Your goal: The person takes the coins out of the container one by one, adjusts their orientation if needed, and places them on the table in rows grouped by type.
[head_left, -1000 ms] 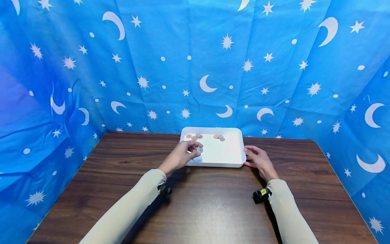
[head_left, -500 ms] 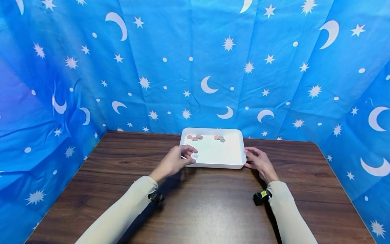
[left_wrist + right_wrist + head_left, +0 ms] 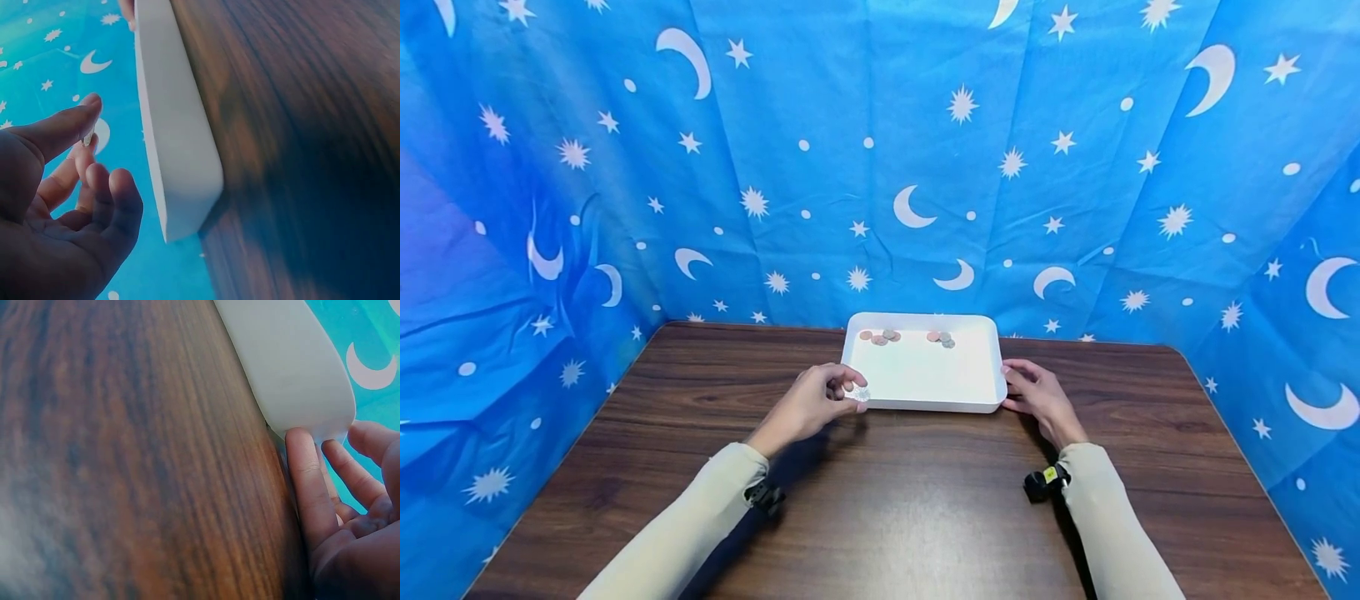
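My left hand (image 3: 814, 400) pinches a clear or silvery round disc (image 3: 862, 394), perhaps a coin, between thumb and finger above the near left corner of a white tray (image 3: 925, 408). The left wrist view shows the disc (image 3: 88, 137) edge-on at the fingertips, its other fingers loosely curled. At the tray's right end my right hand (image 3: 1041, 396) holds the edge with its fingertips. In the right wrist view, fingers (image 3: 306, 462) press against the outer wall while another fingertip meets the rim. Coppery and grey coins lie in a left group (image 3: 878, 340) and a right group (image 3: 947, 340) along the tray's far side.
The tray stands near the back of a dark wood-grain table (image 3: 910, 500). A blue cloth (image 3: 820, 233) with white moons and stars hangs behind and on both sides. Small black wrist cameras (image 3: 1037, 486) sit at the cuffs.
The left hand has moved left and nearer with the disc, from over the tray's left part to its near left corner. The right hand and the tray have stayed in place.
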Motion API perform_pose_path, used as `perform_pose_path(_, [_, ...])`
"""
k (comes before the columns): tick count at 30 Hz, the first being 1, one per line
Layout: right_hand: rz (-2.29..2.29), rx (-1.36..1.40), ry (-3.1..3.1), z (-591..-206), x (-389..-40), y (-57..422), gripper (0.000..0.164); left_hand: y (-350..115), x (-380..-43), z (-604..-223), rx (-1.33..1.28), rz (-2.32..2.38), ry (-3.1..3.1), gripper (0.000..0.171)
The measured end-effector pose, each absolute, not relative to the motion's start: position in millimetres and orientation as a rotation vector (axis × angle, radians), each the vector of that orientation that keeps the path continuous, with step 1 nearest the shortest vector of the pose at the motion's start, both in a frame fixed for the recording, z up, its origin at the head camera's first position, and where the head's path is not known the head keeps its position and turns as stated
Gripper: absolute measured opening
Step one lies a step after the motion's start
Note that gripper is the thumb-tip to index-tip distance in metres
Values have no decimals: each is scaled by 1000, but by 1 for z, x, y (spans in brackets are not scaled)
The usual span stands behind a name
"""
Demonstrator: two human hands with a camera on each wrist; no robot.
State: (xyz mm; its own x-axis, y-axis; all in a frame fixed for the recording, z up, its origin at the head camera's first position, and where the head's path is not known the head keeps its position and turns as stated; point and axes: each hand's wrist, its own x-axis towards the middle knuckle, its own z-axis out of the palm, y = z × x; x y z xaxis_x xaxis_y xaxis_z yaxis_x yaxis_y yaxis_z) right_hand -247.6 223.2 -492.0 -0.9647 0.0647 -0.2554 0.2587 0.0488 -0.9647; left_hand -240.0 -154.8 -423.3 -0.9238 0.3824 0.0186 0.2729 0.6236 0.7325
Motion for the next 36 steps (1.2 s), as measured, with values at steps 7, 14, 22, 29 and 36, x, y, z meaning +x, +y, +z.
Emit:
perform_pose_path(7, [-2047,311,2155,-489,-245,222,50,-167,-236,-431,499,1159,2688,21])
perform_pose_path(14, [-2035,315,2166,-486,-243,220,49,-177,-234,-438,527,1104,2702,17])
perform_pose_path(22, [-2021,307,2177,-488,-242,221,49,-183,-232,-448,535,1112,2698,16])
perform_pose_path(29, [-2025,318,2181,-490,-244,222,46,-185,-235,-457,496,1075,2682,17])
perform_pose_path(36, [-2022,310,2193,-490,-245,222,46,-184,-239,-462,464,1049,2662,14])
